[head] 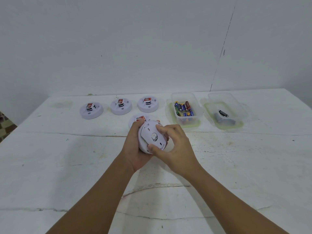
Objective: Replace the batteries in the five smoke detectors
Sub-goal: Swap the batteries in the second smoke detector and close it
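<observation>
A white table with cracked, worn paint stands against a plain white wall. Two clear tubs sit at the far right: one tub holds a heap of batteries, the other tub a few dark ones. Five smoke detectors: three in a far row, a fourth nearer, and the fifth detector held above the table. The left hand cups it from beneath, fingers curled round its rim; the right hand pinches its back plate with thumb and fingers.
</observation>
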